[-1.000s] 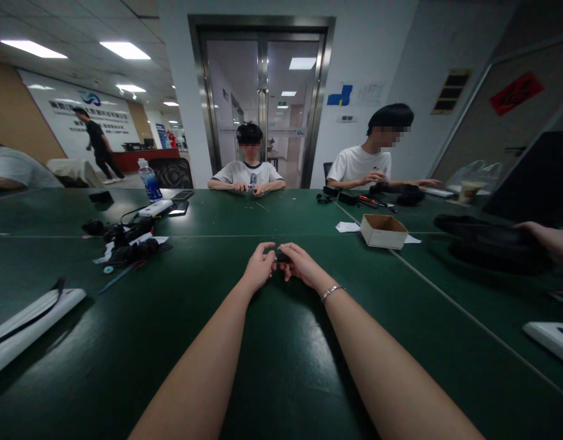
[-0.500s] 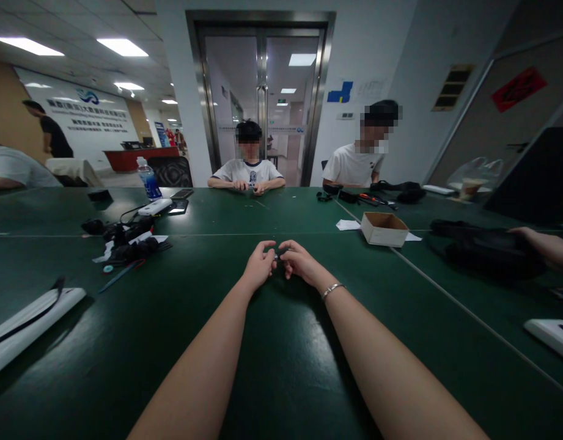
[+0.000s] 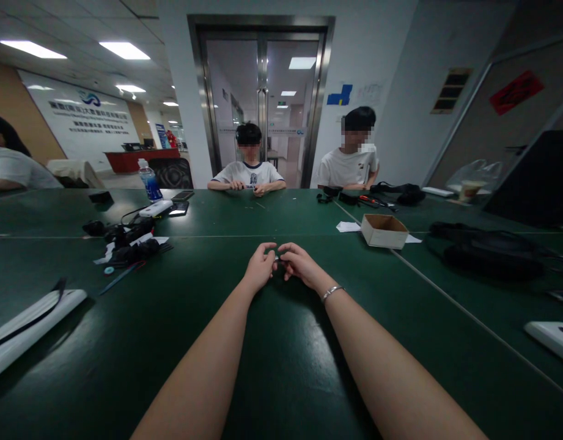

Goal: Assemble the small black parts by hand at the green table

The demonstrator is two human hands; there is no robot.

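While the left hand (image 3: 259, 269) and right hand (image 3: 300, 264) – both curled – pinch a small shiny object (image 3: 277, 260), the green tabletop (image 3: 281, 348) gleams.

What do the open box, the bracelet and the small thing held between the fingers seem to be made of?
Open box: probably cardboard, matt, pale outside and brown inside.
Bracelet: likely polished metal, given its silvery color and bright glints.
Small held thing: a pale glint hints at metal or glossy plastic, but it's too small and covered to tell.
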